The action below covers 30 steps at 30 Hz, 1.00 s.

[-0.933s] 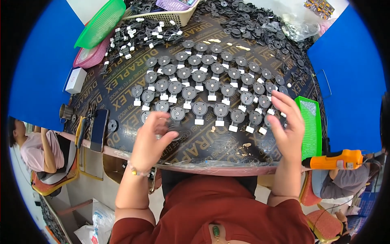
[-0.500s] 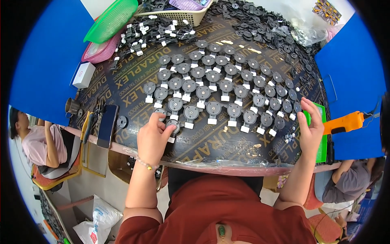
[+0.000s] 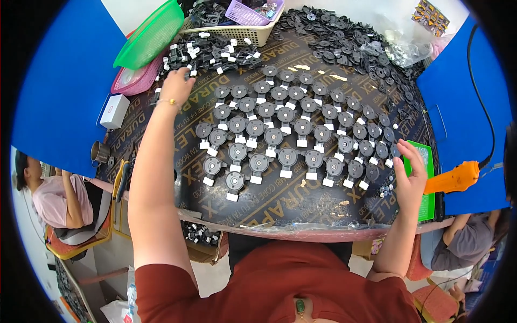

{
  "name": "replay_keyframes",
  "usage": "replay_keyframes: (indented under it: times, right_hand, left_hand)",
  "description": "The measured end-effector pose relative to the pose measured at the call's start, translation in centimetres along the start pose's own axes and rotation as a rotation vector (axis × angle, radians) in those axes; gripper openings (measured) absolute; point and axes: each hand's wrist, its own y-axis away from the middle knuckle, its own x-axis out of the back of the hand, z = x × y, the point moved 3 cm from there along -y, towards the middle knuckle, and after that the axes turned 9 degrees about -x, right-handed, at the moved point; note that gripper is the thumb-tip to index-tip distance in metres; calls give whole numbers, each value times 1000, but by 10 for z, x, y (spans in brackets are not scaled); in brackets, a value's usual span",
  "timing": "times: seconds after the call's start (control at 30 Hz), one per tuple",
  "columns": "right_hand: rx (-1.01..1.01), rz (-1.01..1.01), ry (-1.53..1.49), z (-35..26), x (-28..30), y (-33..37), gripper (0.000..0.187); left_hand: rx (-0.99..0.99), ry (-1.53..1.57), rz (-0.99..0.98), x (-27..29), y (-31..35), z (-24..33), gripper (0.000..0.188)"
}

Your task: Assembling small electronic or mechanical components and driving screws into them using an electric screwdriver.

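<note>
My left hand (image 3: 177, 87) reaches over the table's far left, at the edge of a pile of black parts with white ends (image 3: 207, 56). Its thumb and fingers are apart, and I see nothing held in them. My right hand (image 3: 411, 177) hovers with loosely bent, parted fingers and nothing in it, beside a green tray (image 3: 428, 202). Between the hands, round black discs, each on a bracket with a white tab, stand in staggered rows. One disc assembly (image 3: 235, 181) sits at the near left of the rows, another (image 3: 288, 157) near the middle.
An orange corded hand tool (image 3: 455, 177) lies across the green tray. Small round pieces (image 3: 386, 189) lie left of my right hand. Loose black discs (image 3: 344, 40) heap at the far right. Baskets (image 3: 258, 35), a white box (image 3: 114, 111) and a metal cup (image 3: 100, 152) line the left and back.
My left hand has left the nearest disc assembly at the near left and moved away to the far-left pile. My right hand has hardly moved. The view has shifted slightly.
</note>
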Motion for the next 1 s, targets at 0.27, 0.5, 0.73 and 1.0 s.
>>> replay_keyframes:
  times: [0.27,0.5,0.73,1.0]
  right_hand:
    - [7,21,134,17,13,6,26]
    - [44,-176,504,40,10,15,6]
    - [65,-296,650,56,12,31,3]
    - [93,-347,655,63,6,42,4]
  left_hand:
    - [-63,-104,18,-67,-19,-12,22]
    - [179,584,123,-4,14,-22,59]
    - [25,1882,38,96,94,211,52]
    - [282,2289,-352,33,151,339,47]
